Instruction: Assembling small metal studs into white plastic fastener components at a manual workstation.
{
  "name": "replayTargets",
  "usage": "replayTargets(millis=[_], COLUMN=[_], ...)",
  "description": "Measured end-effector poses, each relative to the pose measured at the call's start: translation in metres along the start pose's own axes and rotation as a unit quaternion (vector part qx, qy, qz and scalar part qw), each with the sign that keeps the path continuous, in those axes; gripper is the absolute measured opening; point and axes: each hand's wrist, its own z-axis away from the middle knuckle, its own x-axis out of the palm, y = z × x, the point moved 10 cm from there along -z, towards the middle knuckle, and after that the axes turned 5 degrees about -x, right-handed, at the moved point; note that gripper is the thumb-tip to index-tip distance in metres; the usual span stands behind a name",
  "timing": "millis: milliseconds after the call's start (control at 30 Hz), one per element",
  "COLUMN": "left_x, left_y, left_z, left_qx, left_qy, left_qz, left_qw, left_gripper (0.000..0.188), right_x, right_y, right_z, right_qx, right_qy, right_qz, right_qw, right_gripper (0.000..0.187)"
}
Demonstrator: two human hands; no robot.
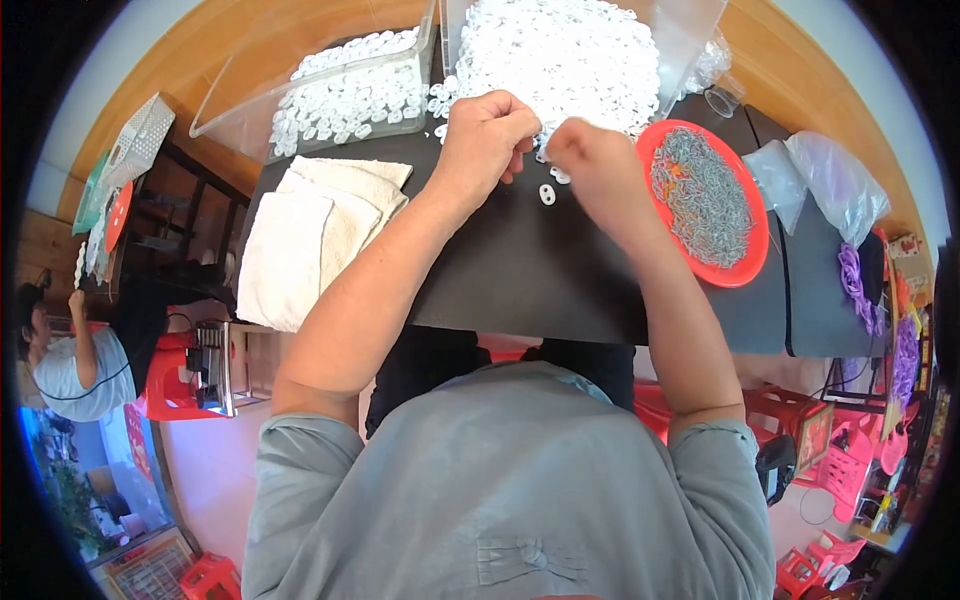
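Over the dark table, my left hand [485,140] is closed in a pinch, thumb and index finger together at the near edge of a big heap of white plastic pieces [560,55]. What it grips is mostly hidden; a bit of white shows by the fingertips. Close on its right, my right hand [597,165] has its fingers curled inward and is smeared by motion, so its contents cannot be made out. Just below the hands lies a small white oval piece with two dark holes [547,194]. Another white piece [560,175] lies partly behind my right hand.
A red oval tray [764,215] of thin grey pieces stands to the right, with clear plastic bags [840,180] beyond. On the left are a clear bin [235,105] of white pieces and folded cream cloths [285,250]. Another person [85,365] sits far left.
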Motion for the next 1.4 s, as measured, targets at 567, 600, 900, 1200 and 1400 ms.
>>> replayTargets(millis=[567,600,900,1200,1400], left_x=[0.008,0.009,0.010,0.009,0.008], left_y=[-0.001,-0.002,-0.006,-0.010,-0.005], left_z=[0.003,0.003,0.001,0.004,0.005], left_qx=[-0.019,-0.023,-0.032,-0.052,0.020], left_qy=[-0.022,-0.025,-0.039,-0.016,0.021], left_qz=[-0.013,-0.009,-0.080,-0.083,-0.115], left_qw=[0.999,0.999,0.995,0.995,0.993], left_gripper=[0.014,0.015,0.012,0.011,0.010], right_x=[-0.018,-0.020,-0.017,-0.012,-0.010], right_y=[-0.016,-0.019,-0.015,-0.013,-0.019], right_z=[-0.001,-0.001,0.000,0.002,0.005], right_qx=[-0.088,-0.097,-0.100,-0.090,-0.111], right_qy=[0.049,0.061,0.077,0.081,0.116], right_qz=[0.068,0.067,0.070,0.086,0.072], right_qw=[0.993,0.991,0.990,0.989,0.984], right_gripper=[0.010,0.008,0.008,0.007,0.005])
